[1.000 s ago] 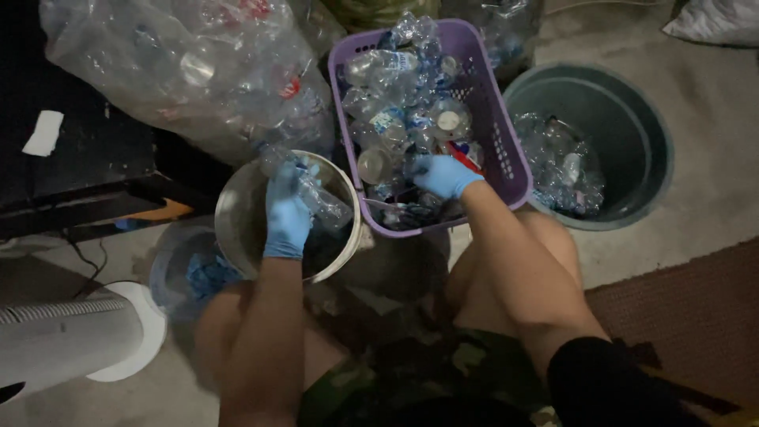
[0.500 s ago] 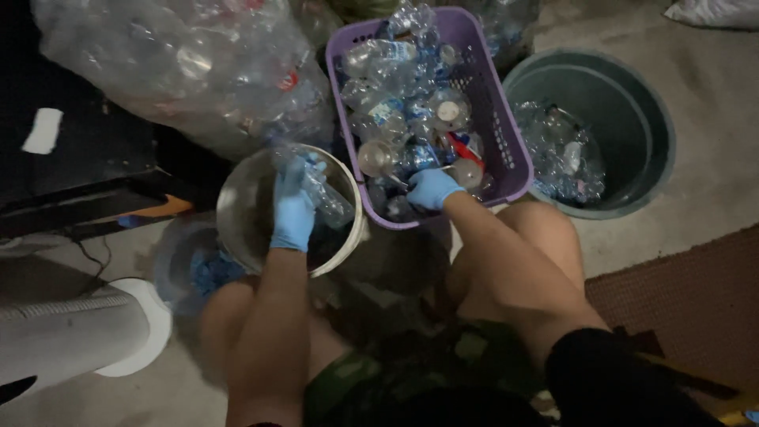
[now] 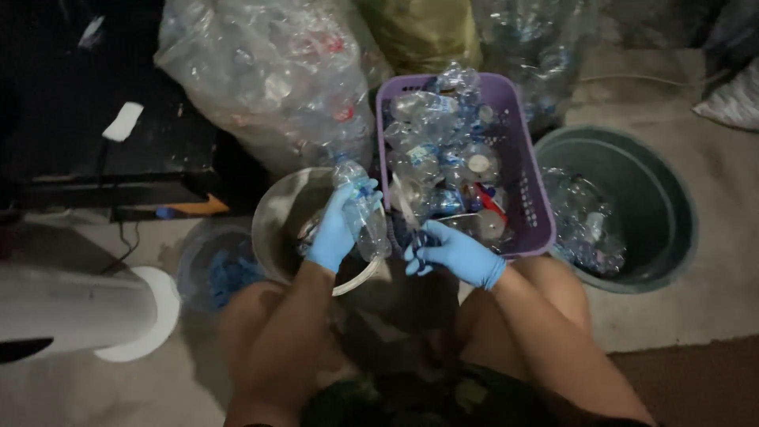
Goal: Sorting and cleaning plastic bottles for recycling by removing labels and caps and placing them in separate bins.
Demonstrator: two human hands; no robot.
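Both my hands wear blue gloves. My left hand (image 3: 336,229) grips a clear plastic bottle (image 3: 364,212) upright over a round metal bowl (image 3: 288,209). My right hand (image 3: 452,251) is closed at the near edge of a purple basket (image 3: 528,190), its fingers pinching something small and dark that I cannot make out. The basket is heaped with crushed clear bottles (image 3: 443,158). The two hands are about a hand's width apart.
A dark green bin (image 3: 660,194) with bottles inside stands right of the basket. A large clear sack of bottles (image 3: 269,71) lies behind the bowl. A small tub of blue caps (image 3: 221,269) and a white fan base (image 3: 142,316) sit at the left.
My right hand has drawn back out of the basket to its near edge. My left hand has lifted the bottle up from the bowl, and the view has shifted.
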